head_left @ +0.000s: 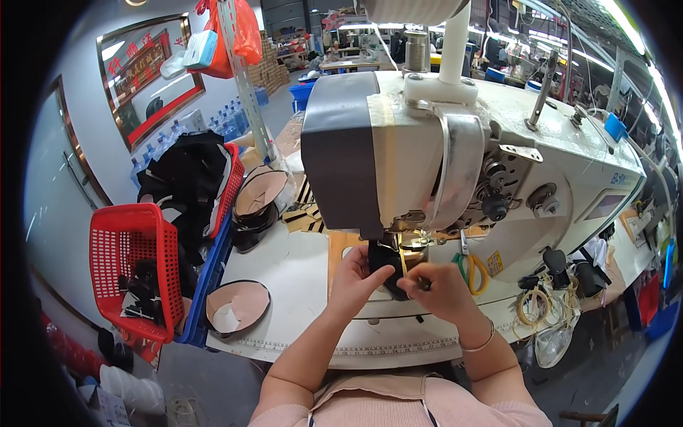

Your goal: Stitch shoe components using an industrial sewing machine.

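Under the needle area of a large white and grey sewing machine (398, 156) lies a black fabric piece (385, 265). My left hand (358, 279) grips its left side, thumb on top and fingers partly hidden behind it. Just right of the piece, my right hand (445, 292) is closed with its fingers curled in. A small dark bit shows between those fingers, too little to name. Behind the right hand, scissors (471, 265) with green and orange handles rest against the machine bed.
Left on the white table sits a pink-lined cap-like piece (238, 307); similar pieces (257, 201) are stacked farther back. A red basket (135, 263) with black scraps stands at the table's left edge, near a heap of black fabric (186, 174). Tape rolls (533, 306) lie at right.
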### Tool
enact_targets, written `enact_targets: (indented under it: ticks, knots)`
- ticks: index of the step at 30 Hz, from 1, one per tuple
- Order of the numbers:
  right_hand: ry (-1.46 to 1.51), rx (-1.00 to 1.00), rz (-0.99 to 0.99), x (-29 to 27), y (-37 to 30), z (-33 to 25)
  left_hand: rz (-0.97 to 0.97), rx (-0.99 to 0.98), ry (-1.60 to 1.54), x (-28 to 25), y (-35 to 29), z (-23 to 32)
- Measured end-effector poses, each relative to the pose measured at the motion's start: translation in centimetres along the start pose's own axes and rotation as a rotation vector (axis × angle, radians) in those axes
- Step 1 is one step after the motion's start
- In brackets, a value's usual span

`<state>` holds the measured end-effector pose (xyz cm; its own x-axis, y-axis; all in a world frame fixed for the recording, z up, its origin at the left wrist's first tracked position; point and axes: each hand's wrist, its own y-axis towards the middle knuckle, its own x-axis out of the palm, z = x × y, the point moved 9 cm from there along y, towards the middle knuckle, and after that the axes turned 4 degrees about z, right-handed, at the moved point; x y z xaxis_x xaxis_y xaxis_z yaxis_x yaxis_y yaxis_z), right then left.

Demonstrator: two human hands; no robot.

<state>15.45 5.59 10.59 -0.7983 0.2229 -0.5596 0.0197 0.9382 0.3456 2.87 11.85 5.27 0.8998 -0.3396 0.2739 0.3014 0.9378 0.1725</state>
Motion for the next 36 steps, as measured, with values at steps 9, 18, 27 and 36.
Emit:
enact_targets:
  ticks: [9, 18, 27, 36]
  knots:
    - [0.210, 0.145, -0.033, 1.0, 0.4, 2.1, -0.003, -0.037, -0.108, -0.3, 1.8, 0.2]
    - [0.365, 0.202, -0.073, 1.4, 0.8, 3.3, -0.130, -0.034, -0.040, 0.5, 0.8, -0.2]
    - [0.433, 0.256, -0.053, 2.4, -1.7, 4.4, -0.072, -0.106, -0.371, 1.0, -2.1, -2.7]
    - [0.209, -0.103, 0.099, 0.8, -1.9, 2.0, 0.001, -0.102, -0.261, 0.7, -2.1, -2.5]
